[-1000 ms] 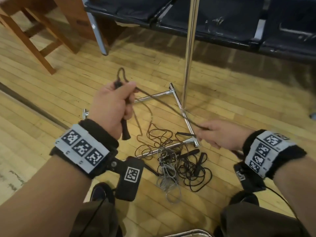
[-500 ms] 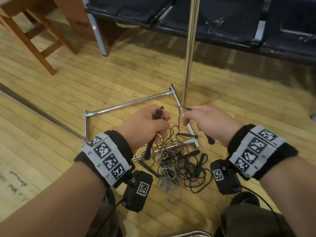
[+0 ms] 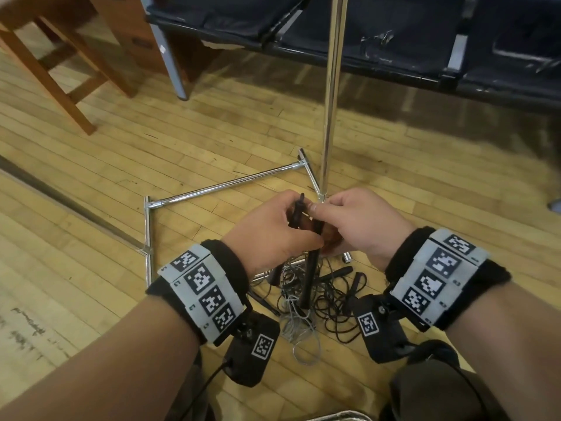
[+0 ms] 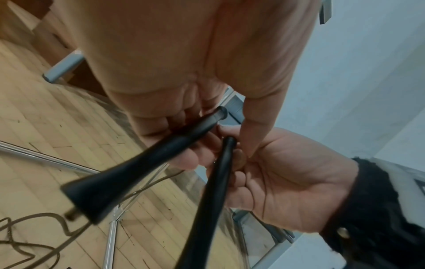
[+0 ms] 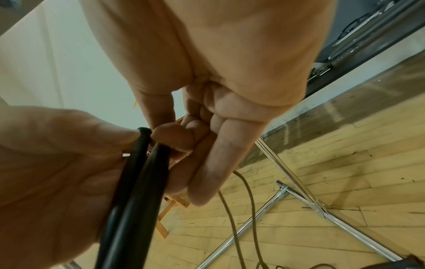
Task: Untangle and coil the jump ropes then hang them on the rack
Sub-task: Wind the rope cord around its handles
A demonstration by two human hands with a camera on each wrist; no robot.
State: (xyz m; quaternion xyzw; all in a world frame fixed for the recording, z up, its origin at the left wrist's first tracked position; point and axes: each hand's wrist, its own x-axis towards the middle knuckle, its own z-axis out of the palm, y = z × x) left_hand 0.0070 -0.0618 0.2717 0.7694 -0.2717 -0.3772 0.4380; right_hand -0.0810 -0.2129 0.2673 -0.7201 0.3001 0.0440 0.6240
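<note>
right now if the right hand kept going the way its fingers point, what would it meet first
Most likely the left hand: the right hand points leftward at it, the two black handles already gripped between them.

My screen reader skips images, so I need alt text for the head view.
Two hands, left hand and right hand, hold two black jump rope handles together above a tangled rope pile on a wooden floor, beside a chrome rack.
</note>
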